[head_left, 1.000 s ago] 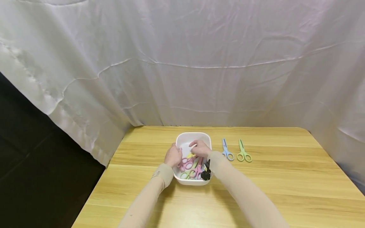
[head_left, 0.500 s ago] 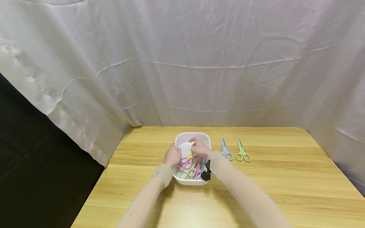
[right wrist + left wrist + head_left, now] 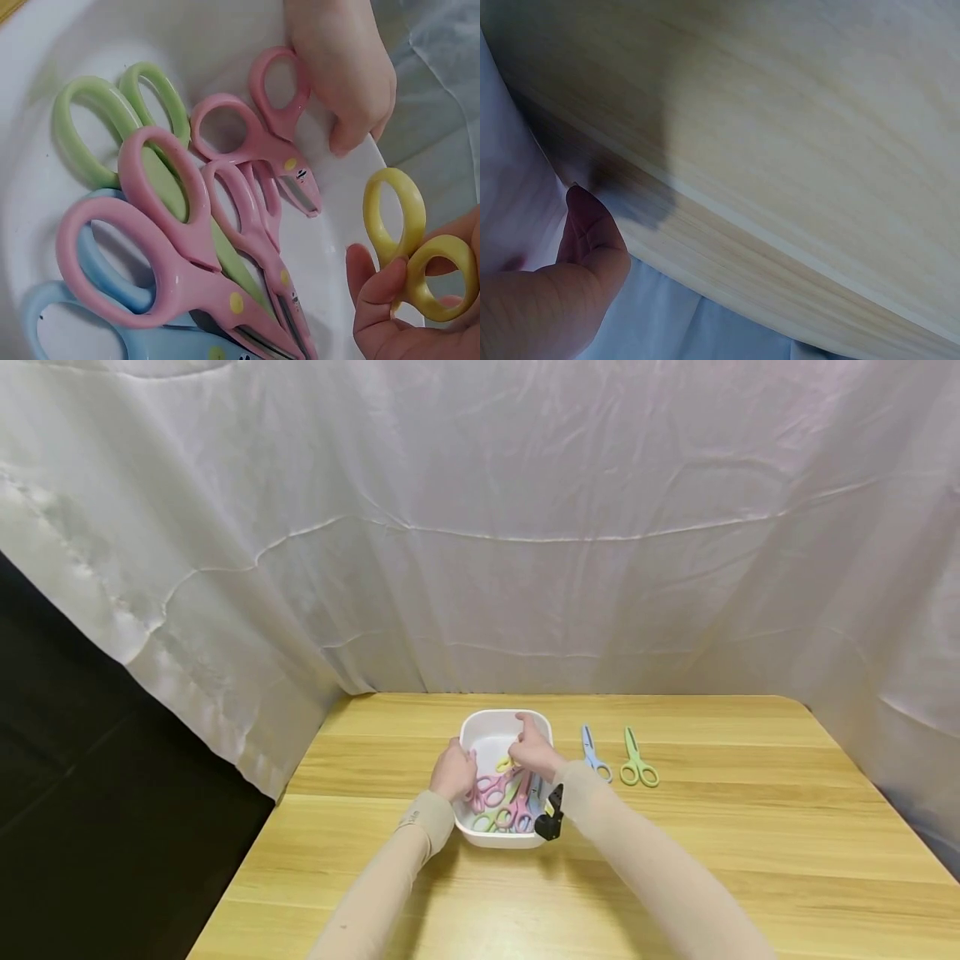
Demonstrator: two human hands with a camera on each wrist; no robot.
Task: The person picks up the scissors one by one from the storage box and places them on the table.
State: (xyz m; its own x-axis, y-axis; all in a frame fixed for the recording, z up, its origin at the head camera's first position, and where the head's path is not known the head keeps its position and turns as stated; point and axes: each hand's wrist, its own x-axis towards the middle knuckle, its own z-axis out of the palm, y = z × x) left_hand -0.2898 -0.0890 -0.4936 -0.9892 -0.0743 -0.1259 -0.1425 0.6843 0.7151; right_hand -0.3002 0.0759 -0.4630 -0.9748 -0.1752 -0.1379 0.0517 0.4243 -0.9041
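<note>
My left hand (image 3: 453,772) grips the left rim of a white plastic box (image 3: 504,841), seen also as the left hand (image 3: 341,67) in the right wrist view. My right hand (image 3: 534,750) is over the box's right side. Its fingers and thumb pinch yellow scissors (image 3: 415,214) near the two finger loops; the blades are hidden. Several other scissors lie jumbled in the box. Among them are pink scissors (image 3: 176,277), green scissors (image 3: 97,169) and blue scissors (image 3: 157,341).
To the right of the box, blue scissors (image 3: 589,747) and green scissors (image 3: 634,753) lie side by side on the wooden table (image 3: 750,827), blades pointing away. A pale curtain (image 3: 525,593) hangs behind the table, and dark cloth (image 3: 112,793) is at the left.
My right hand has risen and shifted slightly right inside the box, with the yellow scissors. My left hand stays on the rim.
</note>
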